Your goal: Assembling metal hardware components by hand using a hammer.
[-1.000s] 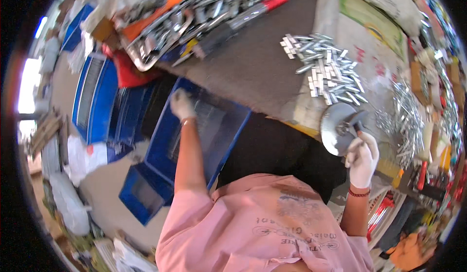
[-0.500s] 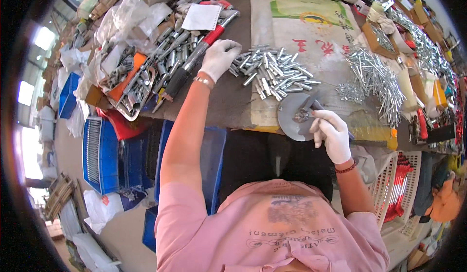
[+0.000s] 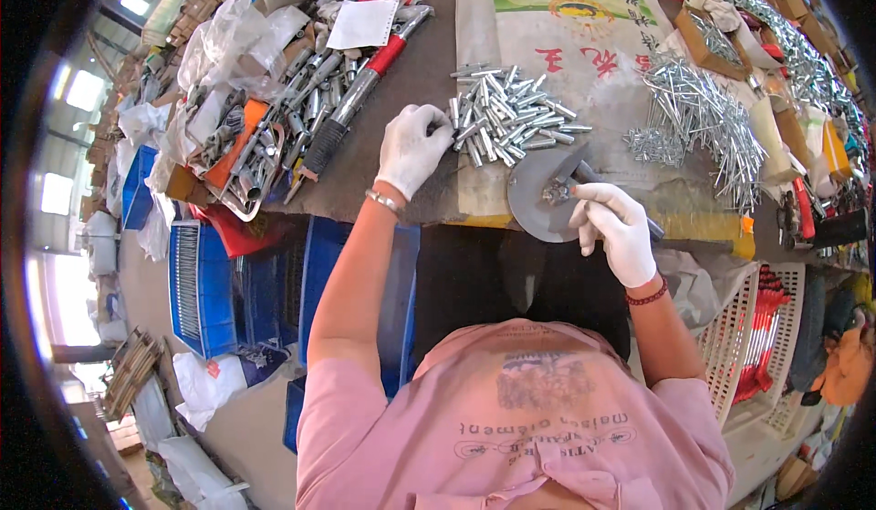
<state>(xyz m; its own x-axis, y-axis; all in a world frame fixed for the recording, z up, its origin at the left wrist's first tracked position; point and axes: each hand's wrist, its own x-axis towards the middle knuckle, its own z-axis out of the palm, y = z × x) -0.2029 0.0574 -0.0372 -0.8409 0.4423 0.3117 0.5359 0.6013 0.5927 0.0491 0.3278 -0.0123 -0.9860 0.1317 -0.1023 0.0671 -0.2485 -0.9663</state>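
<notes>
My left hand point(image 3: 415, 151), in a white glove, is closed in a pinch at the left edge of a pile of short silvery metal pins point(image 3: 516, 118). Its fingertips touch the outermost pins; whether one sits between them I cannot make out. Near the table's front edge lies a grey round metal plate point(image 3: 529, 200) with a small fixture and a dark bar at its middle. My right hand point(image 3: 616, 232), also gloved, is at the plate's right side, fingers curled together beside the fixture. What those fingers hold, if anything, is hidden.
Long thin silvery rods point(image 3: 703, 127) are heaped to the right, with small metal pieces point(image 3: 652, 145) beside them. Tools and tubes point(image 3: 319, 99) crowd the left. Below stand blue bins point(image 3: 199, 286) and a white crate point(image 3: 735, 337) with red parts. A printed woven sack point(image 3: 584, 45) covers the tabletop.
My left hand has moved nearer, down along the left side of the pin pile, its fingers curling more. My right hand stays at the plate. The view has shifted slightly.
</notes>
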